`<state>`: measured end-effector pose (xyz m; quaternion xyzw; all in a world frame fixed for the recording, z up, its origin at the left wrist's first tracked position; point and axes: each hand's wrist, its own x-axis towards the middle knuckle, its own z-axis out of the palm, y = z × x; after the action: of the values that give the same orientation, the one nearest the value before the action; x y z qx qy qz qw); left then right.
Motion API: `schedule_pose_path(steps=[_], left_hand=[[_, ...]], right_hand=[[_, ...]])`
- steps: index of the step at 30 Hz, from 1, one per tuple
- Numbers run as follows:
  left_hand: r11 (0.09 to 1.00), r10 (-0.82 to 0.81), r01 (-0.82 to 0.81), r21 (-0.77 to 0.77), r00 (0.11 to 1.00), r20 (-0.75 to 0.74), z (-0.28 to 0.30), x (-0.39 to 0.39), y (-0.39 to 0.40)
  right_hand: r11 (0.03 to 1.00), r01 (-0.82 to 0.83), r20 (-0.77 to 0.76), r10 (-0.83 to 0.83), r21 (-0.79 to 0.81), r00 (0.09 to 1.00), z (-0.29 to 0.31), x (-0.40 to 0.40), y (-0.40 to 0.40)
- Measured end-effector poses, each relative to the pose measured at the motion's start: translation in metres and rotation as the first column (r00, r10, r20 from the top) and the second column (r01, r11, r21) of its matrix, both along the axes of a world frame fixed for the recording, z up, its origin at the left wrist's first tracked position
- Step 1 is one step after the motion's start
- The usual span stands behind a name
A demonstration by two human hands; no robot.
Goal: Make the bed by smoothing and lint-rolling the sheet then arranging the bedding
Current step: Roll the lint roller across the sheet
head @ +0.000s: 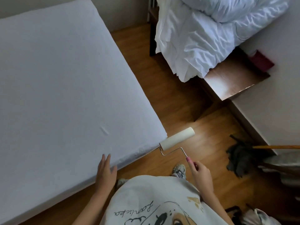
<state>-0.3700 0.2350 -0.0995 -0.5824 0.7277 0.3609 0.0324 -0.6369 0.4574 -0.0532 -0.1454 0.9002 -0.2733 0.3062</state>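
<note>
Sheet (56,78) lies taut over the mattress, one small crease near its corner; left hand (105,169) rests flat there, right hand (200,173) grips the lint roller (177,138) beyond the edge. Overlapping, even strokes would likely suit.

The floor (170,88) is warm brown wood laminate, its planks running between the furniture, with a bright patch of light falling on it near the middle of the room. Pale, plain walls (126,12) close the far side and the right side, where a dark skirting board (253,125) runs along the base. A dark wooden counter (233,82) stands against the right wall, its glossy top catching the light at its near corner; a dark red object (261,62) rests at its far edge by the wall. On the floor near the right wall lies a grey mop head (240,158) with a wooden handle (276,146) reaching to the right.
</note>
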Motion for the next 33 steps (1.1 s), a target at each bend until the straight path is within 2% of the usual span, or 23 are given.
schedule_pose_path(steps=[8,15,22,29,33], left_hand=[[0.986,-0.159,0.153,-0.069,0.983,-0.088,0.025,-0.215,0.068],[0.978,-0.204,0.200,-0.063,0.977,-0.063,0.032,-0.294,0.065],[0.997,-0.056,0.052,-0.054,0.996,-0.075,0.024,-0.353,-0.002],[0.997,0.040,-0.047,-0.055,0.993,-0.109,0.032,-0.439,-0.120],[0.996,0.023,-0.034,-0.081,0.992,-0.125,0.048,-0.483,-0.193]], right_hand=[[0.992,-0.011,-0.024,0.014,0.127,1.000,0.005,-0.146,0.082],[0.997,0.046,0.022,-0.047,0.068,0.999,0.014,-0.221,0.083],[0.998,0.027,0.056,-0.030,0.048,0.998,0.011,-0.304,-0.003],[0.997,-0.073,0.055,0.074,-0.027,0.996,0.023,-0.399,-0.155],[0.985,-0.128,0.073,0.137,-0.114,0.988,0.029,-0.439,-0.249]])
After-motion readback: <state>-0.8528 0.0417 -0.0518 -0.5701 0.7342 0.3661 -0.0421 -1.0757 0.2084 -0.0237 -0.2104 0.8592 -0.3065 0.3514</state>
